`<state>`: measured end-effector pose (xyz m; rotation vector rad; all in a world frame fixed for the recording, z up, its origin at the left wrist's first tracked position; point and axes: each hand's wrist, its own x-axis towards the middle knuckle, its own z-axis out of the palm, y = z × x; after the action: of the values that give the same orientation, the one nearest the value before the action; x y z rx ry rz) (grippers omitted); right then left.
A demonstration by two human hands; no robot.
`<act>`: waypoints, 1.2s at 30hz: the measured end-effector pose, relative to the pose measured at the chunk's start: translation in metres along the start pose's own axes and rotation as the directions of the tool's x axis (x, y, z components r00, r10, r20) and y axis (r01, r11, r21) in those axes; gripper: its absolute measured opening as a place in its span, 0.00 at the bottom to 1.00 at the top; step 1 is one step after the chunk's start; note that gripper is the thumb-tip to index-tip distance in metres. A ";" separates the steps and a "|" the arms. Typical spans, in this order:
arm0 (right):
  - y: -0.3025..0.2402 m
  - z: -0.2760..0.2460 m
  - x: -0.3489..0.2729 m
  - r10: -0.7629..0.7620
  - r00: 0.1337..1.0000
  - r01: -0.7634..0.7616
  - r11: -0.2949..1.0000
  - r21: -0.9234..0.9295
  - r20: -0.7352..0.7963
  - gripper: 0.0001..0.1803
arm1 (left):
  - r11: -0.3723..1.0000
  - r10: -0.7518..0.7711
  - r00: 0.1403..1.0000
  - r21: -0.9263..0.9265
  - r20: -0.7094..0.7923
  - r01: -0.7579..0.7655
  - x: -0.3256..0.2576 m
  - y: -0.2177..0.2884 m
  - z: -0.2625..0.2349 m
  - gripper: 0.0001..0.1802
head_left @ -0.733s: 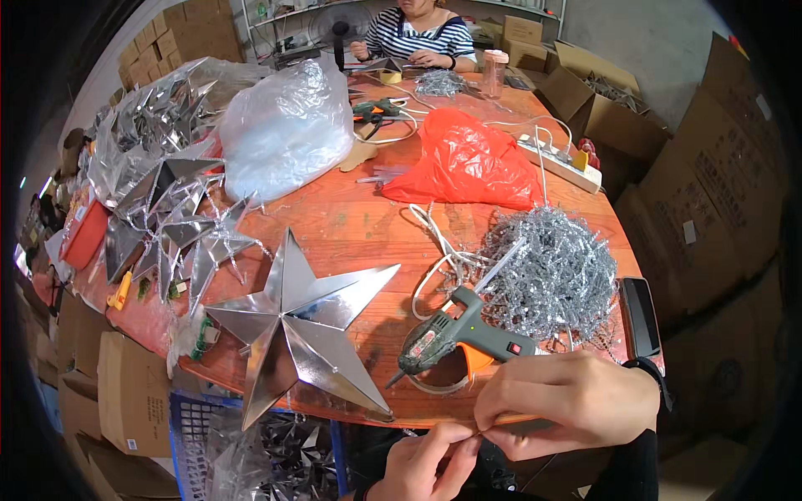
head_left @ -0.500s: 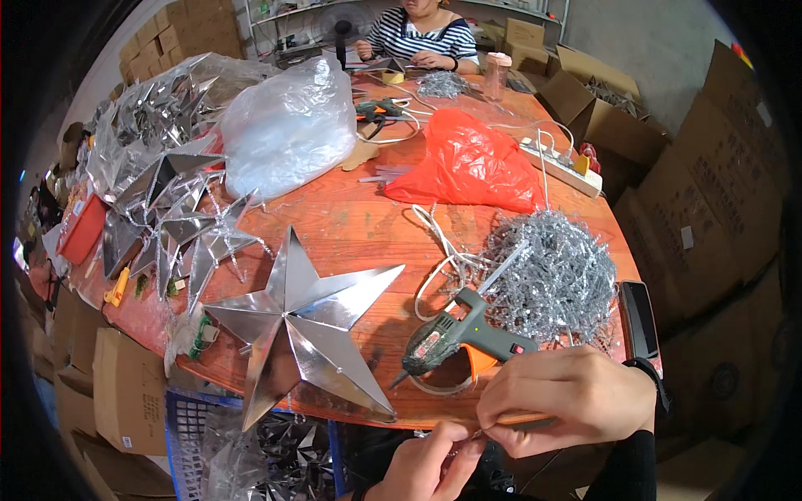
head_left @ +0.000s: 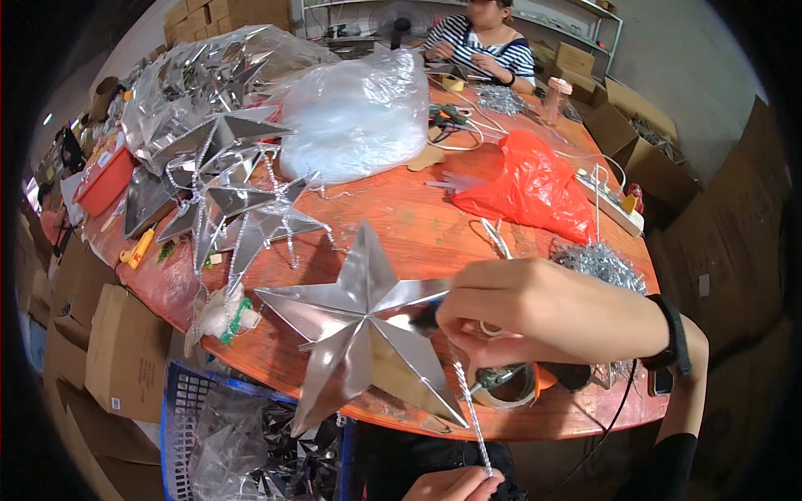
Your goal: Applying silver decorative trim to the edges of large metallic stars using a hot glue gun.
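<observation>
Lower centre | my left hand (head_left: 454,485) and right hand (head_left: 522,307) pinch cord (head_left: 470,409) | may snag star (head_left: 361,334) if pulled left

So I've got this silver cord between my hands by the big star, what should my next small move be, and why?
Probably ease the silver cord toward the lower-right edge of the big star: the right hand holds it above, the left hand below, and it runs nearly straight near that tip. The big star looks untrimmed, while the stars farther left carry glittery trim.
</observation>
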<state>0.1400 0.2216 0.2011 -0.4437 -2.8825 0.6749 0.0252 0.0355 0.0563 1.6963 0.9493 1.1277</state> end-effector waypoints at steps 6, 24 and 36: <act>0.017 0.018 0.038 -0.108 0.994 0.109 0.986 -0.122 0.017 0.11 | 0.972 0.167 0.982 0.153 0.083 -0.178 0.012 -0.004 0.000 0.09; 0.032 0.045 0.069 -0.223 0.975 0.223 0.975 0.001 0.014 0.08 | 0.978 0.198 0.980 0.066 -0.012 -0.197 0.017 -0.012 0.001 0.09; 0.023 0.039 0.066 -0.180 0.984 0.180 0.981 -0.065 0.012 0.07 | 0.978 0.206 0.978 0.022 -0.011 -0.206 0.022 -0.009 -0.001 0.07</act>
<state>0.0753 0.2464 0.1611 -0.1849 -2.9107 0.5534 0.0302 0.0591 0.0549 1.8388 0.8091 1.2691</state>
